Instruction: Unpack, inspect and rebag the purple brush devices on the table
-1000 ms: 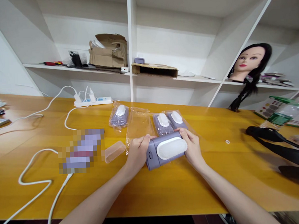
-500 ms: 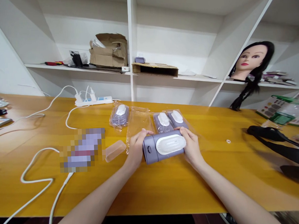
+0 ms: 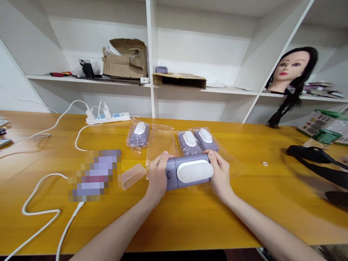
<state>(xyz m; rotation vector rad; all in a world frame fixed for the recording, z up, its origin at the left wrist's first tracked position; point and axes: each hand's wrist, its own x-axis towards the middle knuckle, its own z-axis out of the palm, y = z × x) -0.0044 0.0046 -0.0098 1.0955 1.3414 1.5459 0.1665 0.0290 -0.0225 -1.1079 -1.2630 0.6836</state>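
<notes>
Between my two hands is a purple box-shaped device (image 3: pixel 172 180) with a white oval pad on its upward face and a small dark oval button near its left end. My left hand (image 3: pixel 158 177) grips the left end, thumb on top. At the other end my right hand (image 3: pixel 220 174) is closed round the edge beside the white pad. Just behind it lie two similar purple devices in clear wrap, one (image 3: pixel 188 143) nearer and one (image 3: pixel 206 140) to its right. A third wrapped device (image 3: pixel 139 134) sits farther left, next to a flat clear plastic bag (image 3: pixel 162 140).
A clear oblong plastic cover (image 3: pixel 133 177) lies left of my hands, beside a blurred-out phone (image 3: pixel 96 174) on a white cable. A power strip (image 3: pixel 112 117) stands at the back. To the right are a small white ring (image 3: pixel 265 164) and a black headset-like object (image 3: pixel 322 166).
The held device has tilted slightly, its white pad facing me more squarely. Both hands keep their grip at its ends, and the view has shifted a little.
</notes>
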